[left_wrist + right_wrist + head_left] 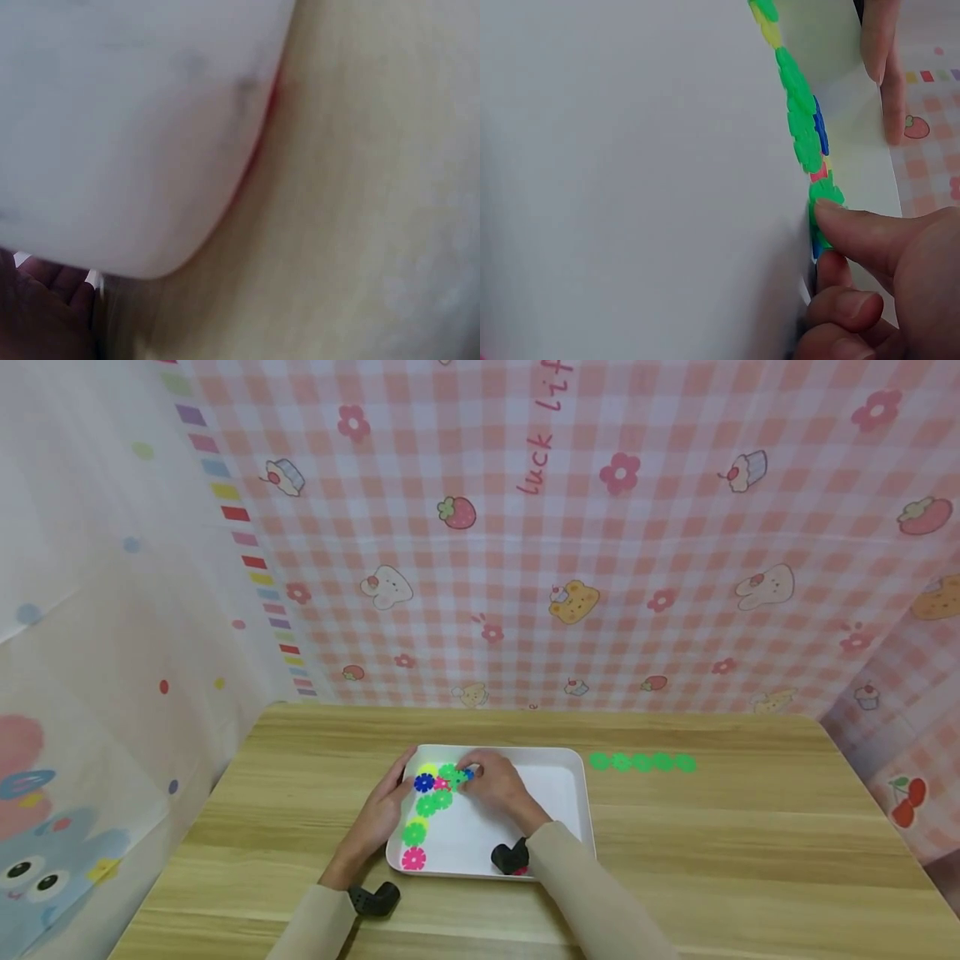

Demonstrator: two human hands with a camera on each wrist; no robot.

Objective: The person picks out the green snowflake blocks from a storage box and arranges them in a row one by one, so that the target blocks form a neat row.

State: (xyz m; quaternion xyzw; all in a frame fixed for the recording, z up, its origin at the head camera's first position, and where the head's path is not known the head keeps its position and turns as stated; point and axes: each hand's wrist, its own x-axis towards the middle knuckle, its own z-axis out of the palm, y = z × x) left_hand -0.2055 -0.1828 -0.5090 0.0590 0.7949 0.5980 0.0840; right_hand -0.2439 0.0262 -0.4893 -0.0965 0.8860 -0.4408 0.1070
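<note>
A shallow white tray (pixel 551 793) lies on the wooden table with several notched plastic snowflake discs along its left side. My left hand (pixel 378 817) grips the tray's left rim, thumb over the edge and fingers along the outside. Over the upper left of the tray, my right hand (pixel 497 783) pinches a green snowflake disc (pixel 825 195) between thumb and index finger. Around it lie a dark blue disc (pixel 423 782), a pink disc (pixel 442 784) and green discs (pixel 426 806). Part of a blue disc (pixel 817 249) shows beneath the pinched one.
To the tray's right, several green discs (pixel 642 762) form a row on the table (pixel 735 843). A pink disc (pixel 413 859) sits in the tray's near left corner. Another bit of pink (pixel 520 871) is mostly hidden by the right wrist camera (pixel 510 857). A patterned cloth (pixel 510 552) hangs behind.
</note>
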